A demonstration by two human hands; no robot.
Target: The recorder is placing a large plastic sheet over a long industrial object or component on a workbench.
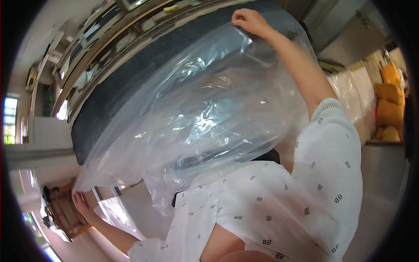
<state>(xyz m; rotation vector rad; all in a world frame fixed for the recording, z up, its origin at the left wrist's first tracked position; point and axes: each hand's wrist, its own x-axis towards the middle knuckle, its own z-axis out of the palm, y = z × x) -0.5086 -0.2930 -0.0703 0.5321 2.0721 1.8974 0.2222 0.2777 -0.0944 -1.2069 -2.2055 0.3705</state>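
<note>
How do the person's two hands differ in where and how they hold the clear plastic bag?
The right hand is raised high on an outstretched arm, gripping the clear plastic bag at its top edge. The left hand sits low, at the bag's bottom left corner. Both pinch the film, stretching it over the dark roll.

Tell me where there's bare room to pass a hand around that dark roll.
Bare dark surface shows left of the clear plastic sheet on the dark roll. The pale floor patch between the left hand and white garment looks free. The roll top by the right hand is crowded.

Right hand raised high, left hand low, fingers pinched.
</note>
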